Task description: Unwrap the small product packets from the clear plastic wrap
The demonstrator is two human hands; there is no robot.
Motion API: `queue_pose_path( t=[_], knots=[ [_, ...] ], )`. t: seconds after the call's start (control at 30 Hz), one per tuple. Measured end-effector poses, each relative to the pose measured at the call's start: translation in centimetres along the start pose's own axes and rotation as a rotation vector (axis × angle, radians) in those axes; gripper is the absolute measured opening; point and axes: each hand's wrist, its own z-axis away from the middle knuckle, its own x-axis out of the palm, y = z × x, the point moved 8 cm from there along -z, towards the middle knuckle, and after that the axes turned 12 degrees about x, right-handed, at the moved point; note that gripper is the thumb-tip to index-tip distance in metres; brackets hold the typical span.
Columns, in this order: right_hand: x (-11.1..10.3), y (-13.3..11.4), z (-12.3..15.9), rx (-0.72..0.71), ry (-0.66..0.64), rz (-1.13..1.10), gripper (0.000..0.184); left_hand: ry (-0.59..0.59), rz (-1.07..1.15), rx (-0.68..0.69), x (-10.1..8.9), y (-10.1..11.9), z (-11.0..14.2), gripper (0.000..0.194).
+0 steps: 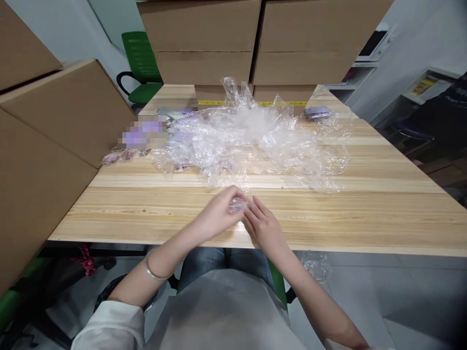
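Note:
Both hands meet over the near edge of a light wooden table (365,214). My left hand (219,211) is curled shut around a small crumpled piece of clear plastic wrap (238,204). My right hand (263,223) lies beside it with fingers straight and together, their tips touching the same piece. A silver bracelet (155,272) circles my left wrist. A big heap of clear plastic wrapping (255,141) is spread over the table just beyond my hands.
Large cardboard boxes (62,116) crowd the table's left side, and more boxes (262,43) stand at the far end. Small purple packets (318,113) lie at the back right and others at the back left. A green chair (140,63) is behind. Another scrap of wrap (315,265) lies on the floor.

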Motion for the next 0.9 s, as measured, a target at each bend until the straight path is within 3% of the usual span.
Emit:
queue_pose_path(
  t=[0.1, 0.17, 0.33, 0.53, 0.57, 0.63, 0.7, 0.8, 0.9],
  knots=[
    [-0.8, 0.6, 0.4, 0.036, 0.067, -0.055, 0.026, -0.101, -0.140, 0.166, 4.8, 0.8, -0.8, 0.019],
    [-1.5, 1.1, 0.7, 0.075, 0.088, -0.147, 0.025, -0.137, -0.280, 0.232, 6.7, 0.7, -0.6, 0.027],
    [-2.8, 1.9, 1.9, 0.221, 0.049, -0.368, 0.021, -0.216, -0.545, 0.358, 8.7, 0.4, 0.7, 0.038],
    [-3.0, 2.4, 3.8, 0.332, 0.176, -0.357, 0.012, -0.395, -0.501, 0.338, 9.7, -0.5, 1.3, 0.061],
    [-3.3, 2.8, 4.2, 0.343, 0.248, -0.369, 0.021, -0.414, -0.482, 0.327, 9.7, -0.5, 1.3, 0.066],
    [-3.9, 3.2, 4.7, 0.319, 0.348, -0.328, 0.059, -0.433, -0.445, 0.318, 9.5, -0.5, 1.4, 0.076],
    [-3.7, 2.5, 4.4, 0.192, 0.256, -0.171, 0.084, -0.442, -0.397, 0.326, 9.2, -0.5, 1.4, 0.085],
    [-1.9, 1.2, 3.9, -0.009, -0.056, 0.082, 0.085, -0.469, -0.289, 0.340, 8.6, -1.0, 1.3, 0.094],
    [-1.5, 0.8, 3.5, -0.073, -0.137, 0.155, 0.085, -0.505, -0.167, 0.374, 7.9, -1.7, 1.4, 0.091]
  ],
)
